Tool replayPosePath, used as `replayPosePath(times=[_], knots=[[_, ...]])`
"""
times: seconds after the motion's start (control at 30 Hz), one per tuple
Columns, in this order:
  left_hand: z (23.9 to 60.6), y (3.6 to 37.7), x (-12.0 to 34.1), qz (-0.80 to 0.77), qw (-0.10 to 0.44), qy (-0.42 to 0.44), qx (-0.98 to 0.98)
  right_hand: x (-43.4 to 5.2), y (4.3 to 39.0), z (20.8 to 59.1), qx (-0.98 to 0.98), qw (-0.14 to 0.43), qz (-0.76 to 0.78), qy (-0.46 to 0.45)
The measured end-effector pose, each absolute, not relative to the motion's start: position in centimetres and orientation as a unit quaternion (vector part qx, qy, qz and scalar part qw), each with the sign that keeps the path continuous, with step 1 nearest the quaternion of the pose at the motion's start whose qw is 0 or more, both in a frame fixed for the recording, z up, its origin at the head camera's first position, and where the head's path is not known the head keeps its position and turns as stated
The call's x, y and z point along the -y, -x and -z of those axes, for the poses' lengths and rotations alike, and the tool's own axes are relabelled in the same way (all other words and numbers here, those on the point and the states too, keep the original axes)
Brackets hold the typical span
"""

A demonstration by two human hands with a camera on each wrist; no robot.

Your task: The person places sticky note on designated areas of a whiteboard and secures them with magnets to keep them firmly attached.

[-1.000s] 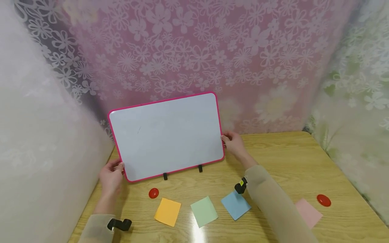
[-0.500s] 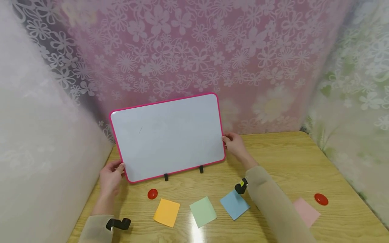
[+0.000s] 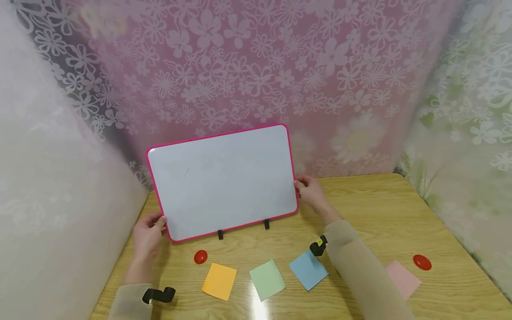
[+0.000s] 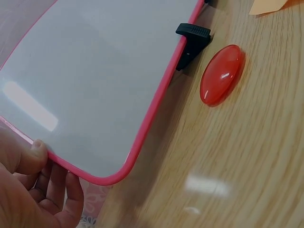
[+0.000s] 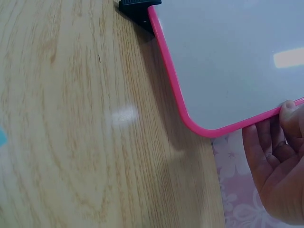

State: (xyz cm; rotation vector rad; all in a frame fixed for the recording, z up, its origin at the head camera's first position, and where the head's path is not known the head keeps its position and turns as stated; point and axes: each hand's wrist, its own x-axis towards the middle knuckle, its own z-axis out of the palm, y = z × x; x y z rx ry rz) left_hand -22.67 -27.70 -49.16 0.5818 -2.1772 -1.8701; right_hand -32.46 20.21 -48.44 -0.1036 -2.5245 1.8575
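A whiteboard (image 3: 224,182) with a pink frame leans back, its lower edge in black stand feet (image 3: 220,234) on the table. My left hand (image 3: 148,235) pinches its left side near the lower corner, thumb on the front and fingers behind. On the opposite side my right hand (image 3: 312,193) grips the pink frame the same way. Both wrist views show the thumbs over the rim, in the left wrist view the left hand (image 4: 38,185) and in the right wrist view the right hand (image 5: 280,161). A short dark mark shows on the board's face.
On the wooden table (image 3: 360,213) lie orange (image 3: 219,281), green (image 3: 267,280), blue (image 3: 309,270) and pink sticky notes (image 3: 403,279). One red oval disc (image 3: 201,257) is before the board, another red disc (image 3: 422,262) at the right. A floral curtain (image 3: 256,66) hangs behind.
The board and both hands have shifted very slightly right and down in the head view. Both hands keep their hold on the frame; the notes and discs look almost unmoved.
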Motion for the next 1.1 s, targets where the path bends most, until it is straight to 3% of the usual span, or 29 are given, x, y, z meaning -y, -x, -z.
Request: replayPosePath(times=[0.37,1.1], knots=[[49.2,22.6,27.2,0.642,0.078,-0.184,0.74,-21.3,31.7,48.4,0.812,-0.015,-0.582,0.039],[49.1,23.6,26.5,0.617,0.071,-0.159,0.767,-22.8,31.0,47.8,0.818,-0.018,-0.573,0.039]])
